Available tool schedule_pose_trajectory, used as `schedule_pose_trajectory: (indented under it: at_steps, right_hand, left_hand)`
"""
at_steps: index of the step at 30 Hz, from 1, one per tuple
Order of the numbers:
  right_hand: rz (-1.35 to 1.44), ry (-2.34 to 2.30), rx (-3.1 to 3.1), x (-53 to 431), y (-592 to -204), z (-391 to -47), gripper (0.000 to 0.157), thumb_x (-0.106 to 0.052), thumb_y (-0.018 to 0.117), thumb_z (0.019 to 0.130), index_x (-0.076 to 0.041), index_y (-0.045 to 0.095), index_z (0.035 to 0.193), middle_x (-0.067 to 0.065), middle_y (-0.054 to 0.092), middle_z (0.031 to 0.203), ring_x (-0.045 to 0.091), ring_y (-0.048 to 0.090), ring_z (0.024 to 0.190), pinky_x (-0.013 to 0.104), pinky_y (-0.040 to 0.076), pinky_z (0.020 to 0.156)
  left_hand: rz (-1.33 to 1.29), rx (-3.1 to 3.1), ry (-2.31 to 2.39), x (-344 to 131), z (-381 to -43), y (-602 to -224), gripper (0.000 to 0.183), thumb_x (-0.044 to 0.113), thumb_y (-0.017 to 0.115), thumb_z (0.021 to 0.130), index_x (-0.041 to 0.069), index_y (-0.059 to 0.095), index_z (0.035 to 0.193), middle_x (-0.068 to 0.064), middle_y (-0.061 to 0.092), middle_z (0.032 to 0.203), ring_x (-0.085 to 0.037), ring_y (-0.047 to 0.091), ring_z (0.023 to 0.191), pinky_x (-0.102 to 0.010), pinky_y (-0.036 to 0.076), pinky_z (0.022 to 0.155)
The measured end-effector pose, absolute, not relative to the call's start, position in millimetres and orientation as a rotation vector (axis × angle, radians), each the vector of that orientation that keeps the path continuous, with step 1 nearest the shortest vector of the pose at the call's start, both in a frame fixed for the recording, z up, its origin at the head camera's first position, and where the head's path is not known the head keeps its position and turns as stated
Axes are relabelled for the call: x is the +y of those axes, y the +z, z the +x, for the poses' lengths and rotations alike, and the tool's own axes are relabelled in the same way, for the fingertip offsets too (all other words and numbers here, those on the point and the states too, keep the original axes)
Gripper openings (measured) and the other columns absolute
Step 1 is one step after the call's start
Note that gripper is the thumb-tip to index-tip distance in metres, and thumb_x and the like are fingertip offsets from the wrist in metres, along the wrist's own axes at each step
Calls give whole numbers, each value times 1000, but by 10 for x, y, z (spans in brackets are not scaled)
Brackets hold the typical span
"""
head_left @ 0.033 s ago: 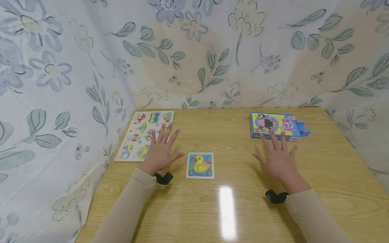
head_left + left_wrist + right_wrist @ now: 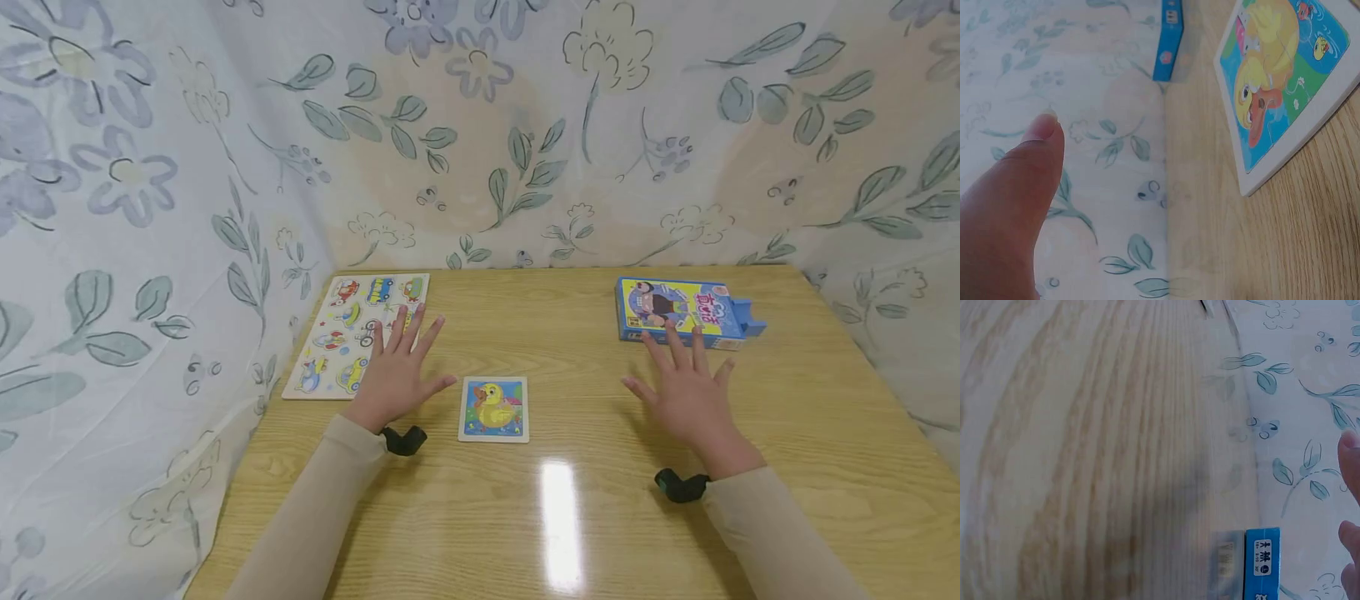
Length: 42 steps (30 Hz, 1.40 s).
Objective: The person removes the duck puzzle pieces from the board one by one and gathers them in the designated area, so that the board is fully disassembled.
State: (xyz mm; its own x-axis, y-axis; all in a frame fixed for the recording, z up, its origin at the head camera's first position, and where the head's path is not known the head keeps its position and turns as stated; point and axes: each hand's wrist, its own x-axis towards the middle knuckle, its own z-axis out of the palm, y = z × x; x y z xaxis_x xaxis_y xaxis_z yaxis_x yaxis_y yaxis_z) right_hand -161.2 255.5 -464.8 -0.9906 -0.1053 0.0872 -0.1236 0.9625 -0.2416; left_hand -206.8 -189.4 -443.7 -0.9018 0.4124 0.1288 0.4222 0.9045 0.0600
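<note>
Evidently, no handling was under way — left hand (image 2: 392,377) and right hand (image 2: 687,402) spread wide, gripping nothing. Between them on the desk (image 2: 540,321) lay the duck puzzle (image 2: 494,409) — seemingly complete, no piece visibly left to fit.

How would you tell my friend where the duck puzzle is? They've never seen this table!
Find the wooden table, then look between the left hand and the right hand. The duck puzzle is the small, pale-edged square nearer the left one. It shows one big yellow duck, unlike the larger vehicle picture board and the blue box.
</note>
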Motion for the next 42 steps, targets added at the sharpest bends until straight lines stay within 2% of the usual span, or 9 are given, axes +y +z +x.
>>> schedule_pose_trajectory:
  at_steps: [5,8,11,14,16,19,25,33,42]
  right_hand:
    - [169,421,-3001,2529,-4699,-1648,83,-58,56,104,-11,27,166,21,6,173,54,-6,155,89,-6,103]
    - [236,513,-2865,2367,-4644,-1675,63,-36,68,103,-5,47,154,25,29,166,52,16,153,83,11,113]
    - [383,629,-2740,2028,-4584,-1678,31,-14,74,98,-1,70,126,22,63,133,45,53,129,66,41,107]
    - [551,764,-2752,1578,-4572,-1673,11,-10,73,99,-4,78,107,8,71,100,28,67,95,47,56,85]
    - [672,848,-2815,1278,-4601,-1685,10,-11,72,100,-6,78,106,0,68,92,18,65,84,37,57,74]
    - [862,887,-2902,901,-4694,-1742,15,-15,68,103,-10,76,116,-6,64,92,10,60,77,30,54,69]
    - [1026,737,-2905,552,-4880,-1894,21,-13,63,106,-14,75,123,-1,65,98,15,62,80,36,57,77]
    - [1076,575,-2917,520,-4968,-1996,22,-14,65,105,-19,74,124,-3,59,88,16,58,71,32,53,63]
    - [1122,503,-2912,463,-4980,-2163,24,-13,63,106,-19,68,128,-1,61,85,17,58,69,32,53,63]
  left_hand:
    - [-656,-2948,-130,-1916,-2083,-4471,97,74,50,98,23,10,171,-11,-6,175,-34,-16,158,-67,-5,123]
    - [-694,-2890,-177,-1897,-2059,-4478,91,66,57,100,19,21,169,-14,7,175,-35,-7,160,-65,0,124]
    - [-810,-2748,-318,-1817,-1983,-4510,70,46,72,99,13,50,156,-13,42,162,-34,30,154,-59,23,123]
    - [-1018,-2572,-452,-1691,-1903,-4598,41,27,84,93,11,74,128,-5,71,127,-26,60,124,-47,46,109]
    - [-1167,-2495,-519,-1617,-1856,-4695,27,22,86,90,12,80,113,0,75,111,-21,65,108,-40,53,99]
    - [-1333,-2454,-628,-1566,-1800,-4859,22,24,88,88,13,81,106,3,75,110,-17,66,107,-33,54,97]
    - [-1412,-2461,-775,-1590,-1755,-5090,30,24,91,84,13,81,110,2,72,121,-15,66,117,-31,53,102]
    - [-1412,-2480,-703,-1603,-1770,-5163,26,27,89,86,13,82,107,0,72,126,-15,65,122,-30,51,105]
    - [-1357,-2421,-736,-1608,-1790,-5196,25,25,90,84,14,84,105,1,75,124,-11,69,118,-27,54,100]
